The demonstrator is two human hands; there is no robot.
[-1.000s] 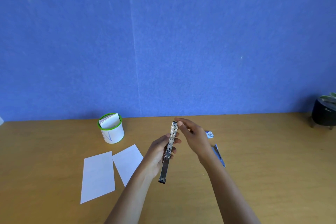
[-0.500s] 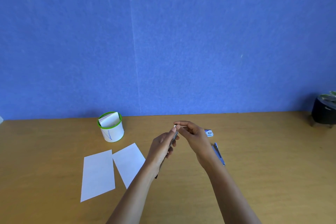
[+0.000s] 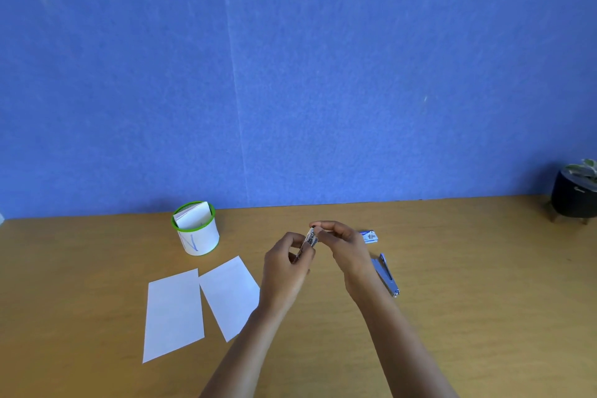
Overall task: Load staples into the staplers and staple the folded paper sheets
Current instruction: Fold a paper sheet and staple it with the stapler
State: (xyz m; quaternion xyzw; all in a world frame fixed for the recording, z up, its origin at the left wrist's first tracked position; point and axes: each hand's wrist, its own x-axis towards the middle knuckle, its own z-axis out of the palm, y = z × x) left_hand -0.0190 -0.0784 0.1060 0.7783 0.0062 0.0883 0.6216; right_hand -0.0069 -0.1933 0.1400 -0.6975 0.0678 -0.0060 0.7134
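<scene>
A second ago the stapler (image 3: 309,242) lay flat and long across the left hand (image 3: 284,265) with its metal channel facing up. Now it is tipped up and mostly hidden in that hand, only its top end showing above the knuckles — a sign, in my judgement, that the loading of this one is at its close or just past it. The left fingers (image 3: 295,241) are curled tight around the body. The right hand (image 3: 344,245) has come in over the top, its thumb and forefinger pinched on the stapler's upper end; whether a strip of staples sits between them is too small to tell.

The second stapler (image 3: 386,275) lies on the table (image 3: 484,300) just right of the right wrist, untouched, with the small blue staple box (image 3: 368,236) beyond it. Two folded paper sheets (image 3: 200,307) rest flat to the left, edges nearly touching, and a green-rimmed white cup (image 3: 197,233) behind them holds more folded paper — so the stapling itself looks wholly undone.
</scene>
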